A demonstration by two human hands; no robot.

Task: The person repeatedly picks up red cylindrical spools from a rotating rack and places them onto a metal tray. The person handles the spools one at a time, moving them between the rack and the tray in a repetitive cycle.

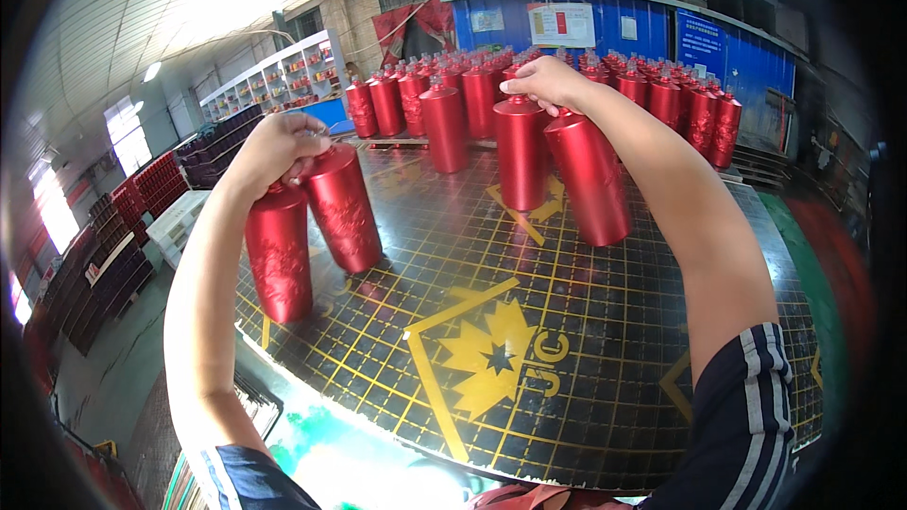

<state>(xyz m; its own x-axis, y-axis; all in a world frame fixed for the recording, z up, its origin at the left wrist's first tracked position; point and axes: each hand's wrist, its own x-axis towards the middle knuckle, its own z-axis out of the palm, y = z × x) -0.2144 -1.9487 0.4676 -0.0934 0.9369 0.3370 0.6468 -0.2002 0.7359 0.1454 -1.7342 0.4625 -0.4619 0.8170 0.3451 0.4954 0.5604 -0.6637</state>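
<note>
My left hand [276, 146] is closed around the necks of two glossy red bottles, one hanging nearly straight [280, 260] and the other tilted [344, 212]. Raised relief patterns show on their sides. Two more red bottles, an upright one [521, 159] and a slanted one [593, 184], hang from my right hand [550, 85], its fingers wrapped round their necks. Under both hands spreads a dark tabletop [605, 349] with a yellow grid and a leaf-like mark. I cannot tell whether the bottles' bases touch it.
A single red bottle [444, 129] stands in front of a dense crowd of similar bottles [635, 89] along the table's far side. Behind them rises a blue partition [652, 28]. Shelves [302, 71] with small goods and stacked dark crates [113, 274] are at the left.
</note>
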